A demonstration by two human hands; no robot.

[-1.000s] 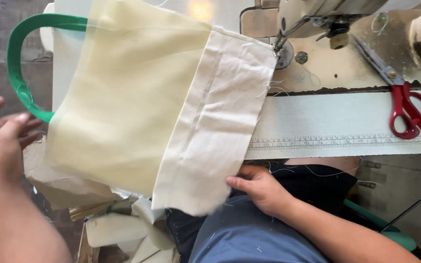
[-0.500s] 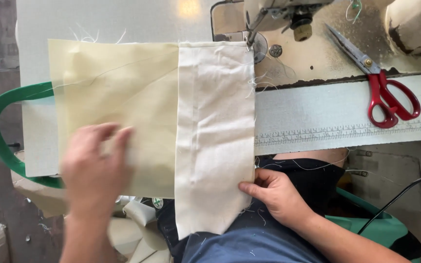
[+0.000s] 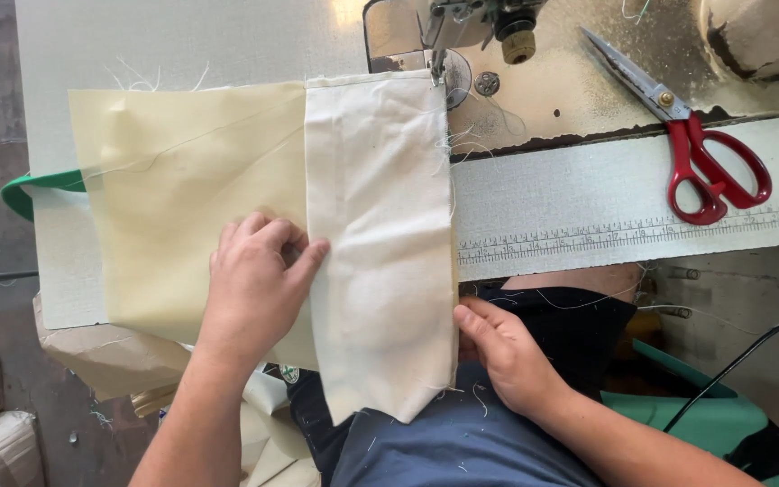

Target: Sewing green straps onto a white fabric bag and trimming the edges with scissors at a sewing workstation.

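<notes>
Flat on the grey sewing table [image 3: 182,36] lies a pale yellow fabric bag with a broad off-white cloth band [image 3: 380,243], its lower end hanging over the table's near edge. The left hand [image 3: 254,289] presses palm-down on the seam where yellow meets white, fingers spread and holding nothing. The right hand [image 3: 507,352] pinches the band's right edge near the lower corner. A green strap handle [image 3: 33,188] shows at the bag's left side. The sewing machine's needle foot [image 3: 439,54] stands at the band's upper right corner. Red-handled scissors [image 3: 701,149] lie near the table's right edge, well apart.
</notes>
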